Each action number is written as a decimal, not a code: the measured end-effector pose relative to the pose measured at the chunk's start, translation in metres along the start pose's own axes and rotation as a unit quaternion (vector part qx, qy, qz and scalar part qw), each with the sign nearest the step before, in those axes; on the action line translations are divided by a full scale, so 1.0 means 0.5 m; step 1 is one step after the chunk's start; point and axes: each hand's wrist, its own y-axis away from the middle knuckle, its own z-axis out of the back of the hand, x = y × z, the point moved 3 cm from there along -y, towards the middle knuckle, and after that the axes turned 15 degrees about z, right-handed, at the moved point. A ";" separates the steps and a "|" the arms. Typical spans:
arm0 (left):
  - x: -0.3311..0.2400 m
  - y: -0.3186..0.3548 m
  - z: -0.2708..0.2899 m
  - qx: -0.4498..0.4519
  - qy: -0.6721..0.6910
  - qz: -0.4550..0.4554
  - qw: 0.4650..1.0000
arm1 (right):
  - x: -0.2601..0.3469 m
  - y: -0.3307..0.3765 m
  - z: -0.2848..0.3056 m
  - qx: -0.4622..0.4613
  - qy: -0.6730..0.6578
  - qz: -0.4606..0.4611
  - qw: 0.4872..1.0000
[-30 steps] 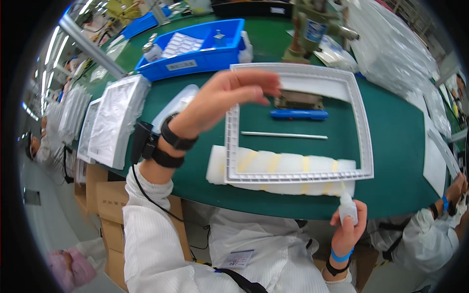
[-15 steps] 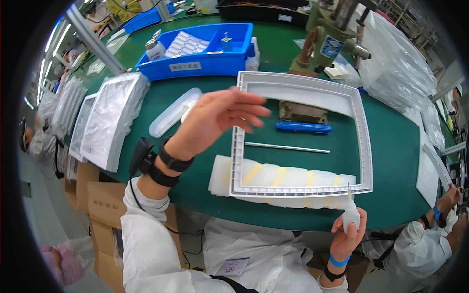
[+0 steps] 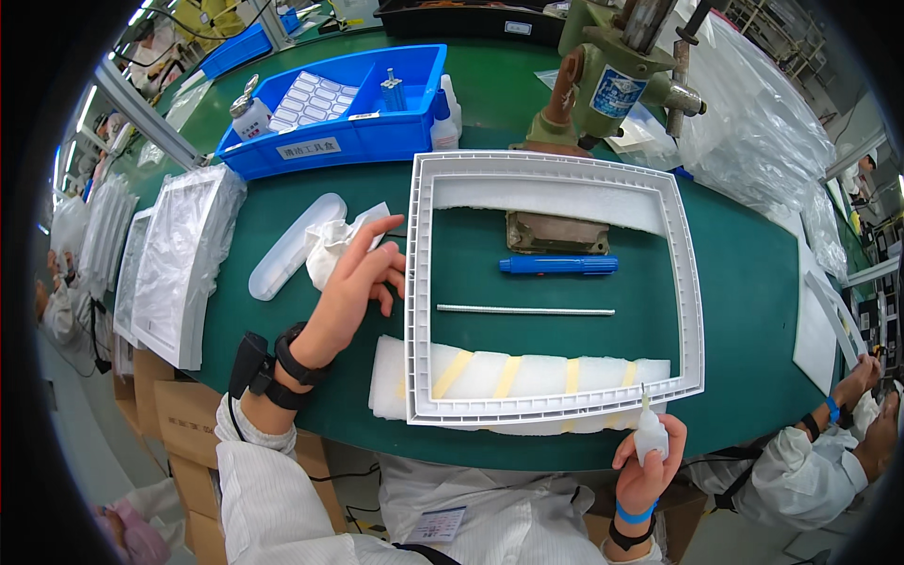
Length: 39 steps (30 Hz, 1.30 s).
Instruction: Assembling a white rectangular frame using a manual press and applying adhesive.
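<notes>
Our right hand's (image 3: pixel 643 482) fingers wrap the bottle (image 3: pixel 650 441), tip by the frame's (image 3: pixel 688 282) near-right corner; frame's on the worktop (image 3: pixel 749 367), near edge over the foam roll (image 3: pixel 513 375). Our left hand (image 3: pixel 350 287) has dropped from above the frame's left side to just outside it, beside the wipe (image 3: pixel 325 250), fingers half spread, nothing held, so likely only the bottle's working the frame.

1 held bottle (image 3: pixel 651 436), 1 blue marker (image 3: pixel 558 266) – 1 rod (image 3: pixel 527 310)

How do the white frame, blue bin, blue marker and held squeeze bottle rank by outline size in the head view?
1. White frame
2. Blue bin
3. Blue marker and held squeeze bottle, unranked: the marker looks longer, the bottle wider.
</notes>
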 end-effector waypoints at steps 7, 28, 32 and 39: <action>0.008 0.004 -0.025 0.034 -0.036 -0.021 0.999 | -0.006 0.013 0.007 -0.012 -0.028 0.006 1.000; 0.012 0.018 -0.045 0.014 0.015 -0.047 0.999 | 0.051 0.034 0.013 0.054 0.146 0.020 0.988; 0.011 0.012 -0.044 0.017 0.010 -0.048 0.999 | 0.058 0.028 0.020 0.056 0.180 0.042 0.981; 0.010 0.009 -0.045 0.010 0.005 -0.051 0.999 | 0.107 -0.016 0.007 0.137 0.263 0.098 0.950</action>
